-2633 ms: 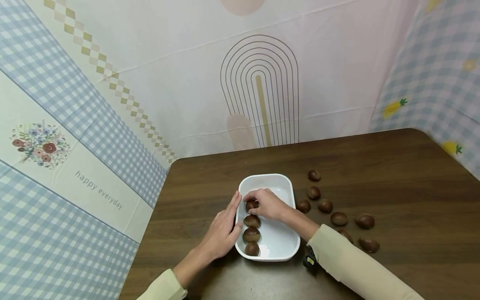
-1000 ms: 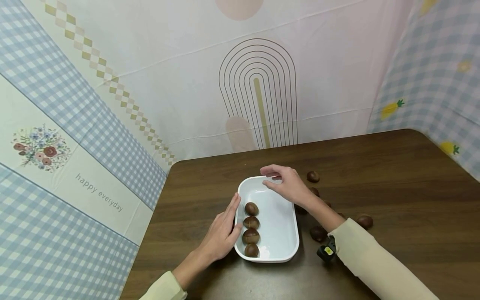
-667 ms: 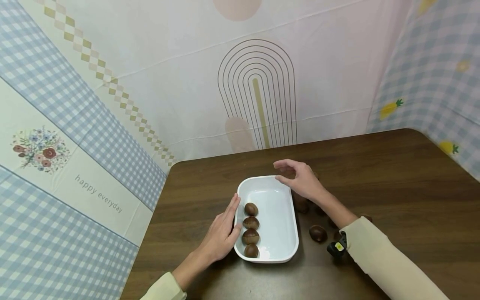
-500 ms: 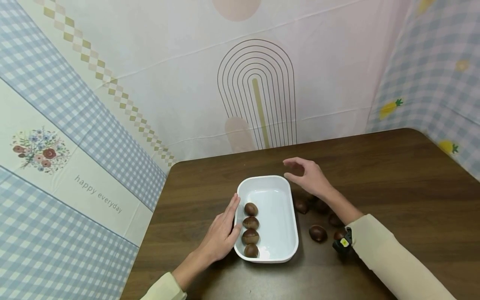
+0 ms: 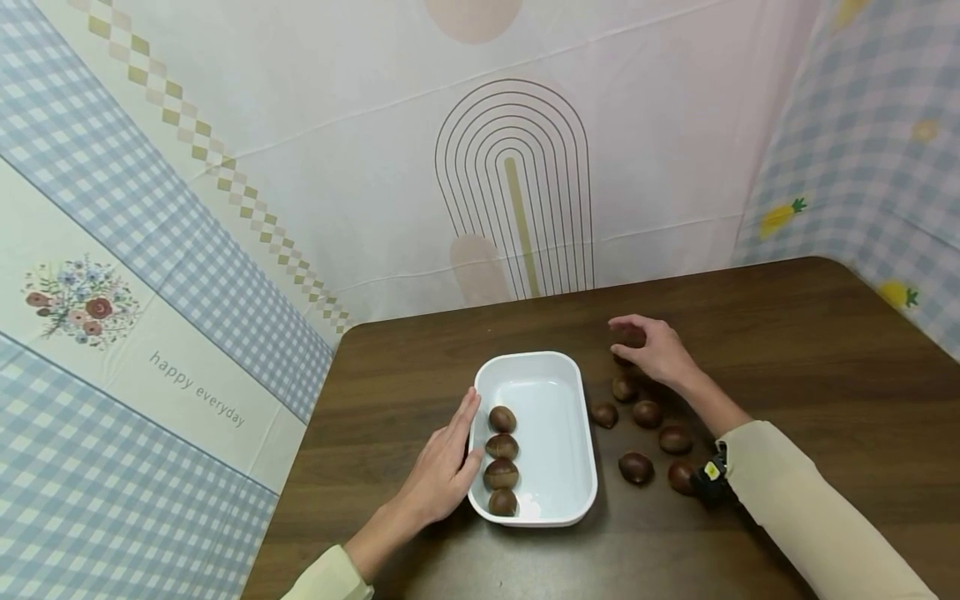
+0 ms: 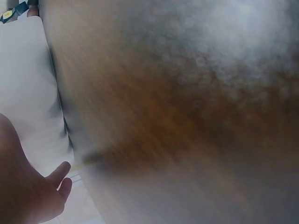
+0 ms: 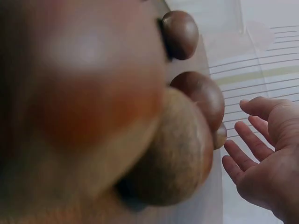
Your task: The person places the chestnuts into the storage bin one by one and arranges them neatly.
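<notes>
A row of several chestnuts [image 5: 501, 475] lies along the left side of a white rectangular dish [image 5: 534, 356]. My left hand [image 5: 442, 467] rests with straight fingers against the dish's left wall; in the left wrist view that hand [image 6: 35, 191] shows beside it. Beyond the dish's far right corner, my right hand [image 5: 658, 348] reaches over the farthest chestnut [image 5: 633, 337], which shows partly between thumb and fingers. The right wrist view has the right hand [image 7: 273, 154] with fingers spread and loosely bent, and a large blurred chestnut [image 7: 93, 93] close to the camera.
To the right of the dish, several loose chestnuts [image 5: 647, 414] are scattered on the brown wooden table [image 5: 810, 358]. One chestnut [image 5: 682, 477] is close to the black wrist camera [image 5: 711, 477]. Patterned cloth [image 5: 360, 167] hangs behind the table.
My right hand has let go of the fourth chestnut in the dish's row, lifted out and travelled right to the farthest loose chestnut. The left hand has stayed at the dish.
</notes>
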`<state>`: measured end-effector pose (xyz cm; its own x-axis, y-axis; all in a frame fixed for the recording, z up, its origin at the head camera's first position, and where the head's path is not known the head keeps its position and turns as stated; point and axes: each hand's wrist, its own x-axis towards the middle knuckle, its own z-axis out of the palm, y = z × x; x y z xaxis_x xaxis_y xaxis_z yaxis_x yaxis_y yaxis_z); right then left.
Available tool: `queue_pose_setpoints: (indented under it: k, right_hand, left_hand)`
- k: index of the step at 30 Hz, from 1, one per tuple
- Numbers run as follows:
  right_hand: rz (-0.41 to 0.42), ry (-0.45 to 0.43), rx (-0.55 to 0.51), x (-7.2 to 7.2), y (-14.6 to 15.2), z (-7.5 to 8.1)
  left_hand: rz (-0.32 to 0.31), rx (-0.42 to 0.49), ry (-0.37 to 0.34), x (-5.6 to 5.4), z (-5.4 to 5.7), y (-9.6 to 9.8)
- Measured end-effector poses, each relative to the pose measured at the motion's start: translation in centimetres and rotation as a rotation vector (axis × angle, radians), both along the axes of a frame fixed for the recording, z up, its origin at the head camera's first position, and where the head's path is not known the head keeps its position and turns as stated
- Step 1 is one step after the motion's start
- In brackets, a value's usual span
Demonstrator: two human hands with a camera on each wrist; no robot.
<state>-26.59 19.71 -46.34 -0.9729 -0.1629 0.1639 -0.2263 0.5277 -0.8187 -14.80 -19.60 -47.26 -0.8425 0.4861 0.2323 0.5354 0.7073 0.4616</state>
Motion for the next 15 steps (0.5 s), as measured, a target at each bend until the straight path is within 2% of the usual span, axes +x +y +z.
queue_pose_setpoints:
  k: [15]
  right_hand:
    - [0.012, -0.068, 0.073, -0.2, 0.8, -1.1]
  left_hand:
    - [0.0, -0.003, -0.004, 0.0, 0.0, 0.0]
